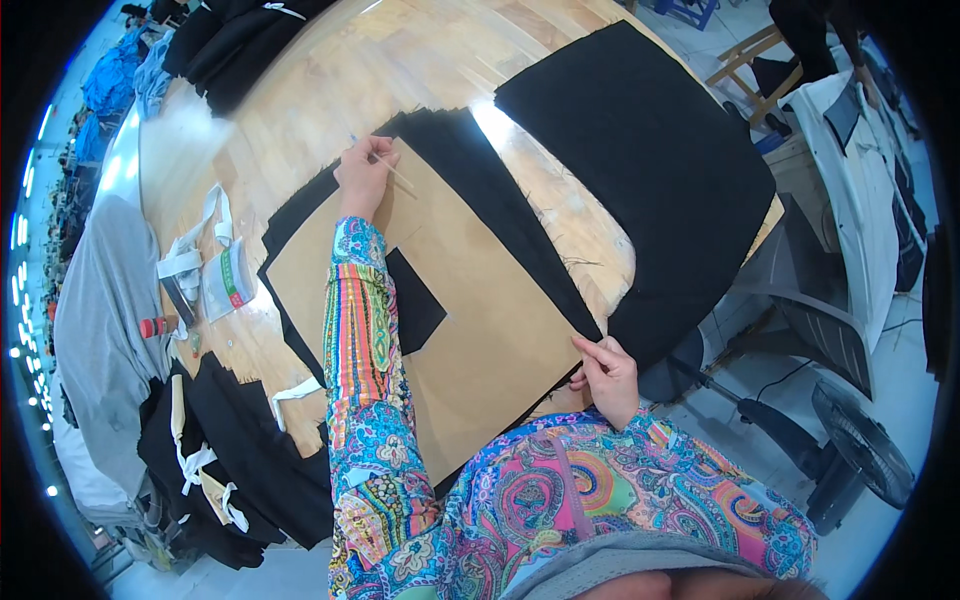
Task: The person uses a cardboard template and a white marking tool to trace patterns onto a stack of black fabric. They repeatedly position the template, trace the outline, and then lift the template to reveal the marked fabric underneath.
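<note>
A large tan paper pattern lies over a layered black cloth piece, whose edges stick out at the top and left. Black shows through a five-sided opening in the pattern, beside my left sleeve. Near the pattern's far edge, my left hand is closed around a thin, pale, pen-like stick. My right hand pinches the near right corner of the pattern; whether the cloth beneath is gripped too, I cannot tell.
Another black cloth piece lies at the right of the wooden table. Black bundles sit far left and near left. White strips and a plastic packet lie at the left. A standing fan is at the lower right.
</note>
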Demonstrator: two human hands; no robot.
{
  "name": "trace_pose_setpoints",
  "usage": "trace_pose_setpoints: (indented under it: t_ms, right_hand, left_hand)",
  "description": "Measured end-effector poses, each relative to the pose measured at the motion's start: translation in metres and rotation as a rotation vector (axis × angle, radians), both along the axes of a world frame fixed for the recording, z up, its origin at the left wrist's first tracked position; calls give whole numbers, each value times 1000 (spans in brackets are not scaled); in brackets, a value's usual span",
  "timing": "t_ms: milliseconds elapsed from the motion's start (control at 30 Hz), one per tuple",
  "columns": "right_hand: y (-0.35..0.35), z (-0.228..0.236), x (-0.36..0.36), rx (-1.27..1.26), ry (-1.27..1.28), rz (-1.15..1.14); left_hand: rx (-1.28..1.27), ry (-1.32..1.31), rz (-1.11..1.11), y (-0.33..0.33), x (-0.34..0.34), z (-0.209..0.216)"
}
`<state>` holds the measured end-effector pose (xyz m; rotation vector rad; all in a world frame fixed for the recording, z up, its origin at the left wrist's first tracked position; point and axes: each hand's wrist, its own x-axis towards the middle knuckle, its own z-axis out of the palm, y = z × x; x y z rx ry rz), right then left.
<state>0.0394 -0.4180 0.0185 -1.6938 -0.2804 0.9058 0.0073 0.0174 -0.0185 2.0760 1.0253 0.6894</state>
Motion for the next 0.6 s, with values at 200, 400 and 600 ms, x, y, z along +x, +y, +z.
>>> trace_pose_setpoints:
  t_ms: [200,400,600]
  right_hand:
    - [1,1,1,-9,26,-8]
    - [4,10,3,-47,-4,22]
    - [6,22,11,-280,-610,286]
  left_hand:
    - [-39,28,-6,-4,2,5]
    - [26,2,14,3,-1,-7]
    - [17,-3,8,5,-2,-8]
